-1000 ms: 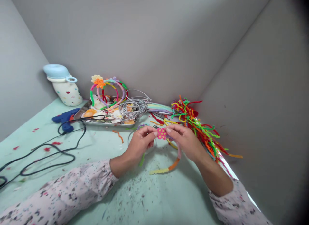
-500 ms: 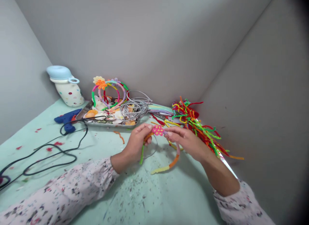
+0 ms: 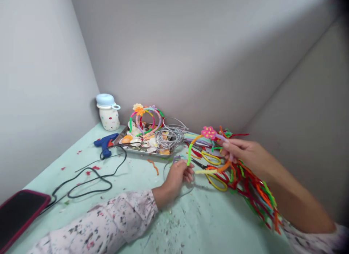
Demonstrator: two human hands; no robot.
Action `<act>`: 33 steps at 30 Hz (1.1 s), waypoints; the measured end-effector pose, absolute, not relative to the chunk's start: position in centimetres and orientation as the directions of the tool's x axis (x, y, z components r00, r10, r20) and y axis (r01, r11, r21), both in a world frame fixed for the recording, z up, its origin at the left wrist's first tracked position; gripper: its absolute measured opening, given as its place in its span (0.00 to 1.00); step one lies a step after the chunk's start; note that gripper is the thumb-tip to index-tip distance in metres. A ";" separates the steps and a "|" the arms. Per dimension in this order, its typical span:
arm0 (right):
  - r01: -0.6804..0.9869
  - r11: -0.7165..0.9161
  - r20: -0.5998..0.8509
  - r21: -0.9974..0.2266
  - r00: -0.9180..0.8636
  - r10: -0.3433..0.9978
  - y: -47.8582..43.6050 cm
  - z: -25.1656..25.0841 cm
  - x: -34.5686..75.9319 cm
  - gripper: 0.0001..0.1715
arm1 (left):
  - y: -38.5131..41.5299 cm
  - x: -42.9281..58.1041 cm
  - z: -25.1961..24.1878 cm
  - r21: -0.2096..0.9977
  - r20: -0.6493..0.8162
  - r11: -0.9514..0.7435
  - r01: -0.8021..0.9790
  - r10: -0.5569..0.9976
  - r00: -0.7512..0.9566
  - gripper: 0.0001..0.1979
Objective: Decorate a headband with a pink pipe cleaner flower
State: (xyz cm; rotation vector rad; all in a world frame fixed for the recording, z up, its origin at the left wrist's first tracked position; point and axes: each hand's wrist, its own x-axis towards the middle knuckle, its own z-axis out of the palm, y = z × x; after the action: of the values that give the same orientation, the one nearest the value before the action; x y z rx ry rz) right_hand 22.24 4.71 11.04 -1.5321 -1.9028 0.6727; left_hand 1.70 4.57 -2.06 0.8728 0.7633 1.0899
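Note:
My right hand (image 3: pixel 238 150) is closed, pinching a fuzzy pipe-cleaner headband (image 3: pixel 195 140) by its lilac stretch. A pink flower with yellow marks (image 3: pixel 209 132) sits on top of the band. The curve runs through orange to a bright green end on the left, and through orange to a pale yellow end below. Close to the green end is my left hand (image 3: pixel 176 177), its fingers curled; what they hold, if anything, is hidden. A thin grey wire loop (image 3: pixel 164 170) lies around and under that hand.
A metal tray (image 3: pixel 141 151) bears flower pieces, finished headbands (image 3: pixel 148 119) and grey wire hoops (image 3: pixel 170 135). Around it are a blue glue gun (image 3: pixel 106 143) with black cord, a lidded bottle (image 3: pixel 109 117), yellow-handled scissors (image 3: pixel 216 183), pipe-cleaner bundles (image 3: pixel 253 188) and a phone (image 3: pixel 23 214).
My right hand has lifted the headband up and to the right. My left hand has left the flower and moved down toward the green end. The view has shifted, bringing in the phone.

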 end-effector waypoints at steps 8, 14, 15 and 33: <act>0.571 0.466 0.370 -0.676 -0.285 0.884 14.6 15.7 12.1 0.19 | 3.9 1.9 -2.4 0.965 -0.023 0.115 -0.237 0.934 0.358 0.09; 0.606 0.590 0.386 -0.534 -0.445 0.808 21.6 13.1 5.7 0.20 | 3.9 2.0 -3.0 0.990 0.013 0.043 -0.136 0.924 0.382 0.06; 0.614 0.599 0.388 -0.514 -0.457 0.801 22.4 12.6 5.1 0.21 | 3.9 2.0 -3.0 0.991 0.016 0.035 -0.127 0.925 0.380 0.06; 0.710 0.605 0.454 -0.361 -0.432 0.779 24.3 10.4 1.3 0.14 | 4.0 2.2 -3.0 1.000 -0.009 0.015 -0.015 0.935 0.354 0.07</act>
State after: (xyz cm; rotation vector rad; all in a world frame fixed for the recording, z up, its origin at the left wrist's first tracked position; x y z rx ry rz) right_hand 1.28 24.27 10.40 -1.1706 -2.2422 0.1529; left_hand 2.22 4.00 -2.95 1.3375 0.9324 0.9390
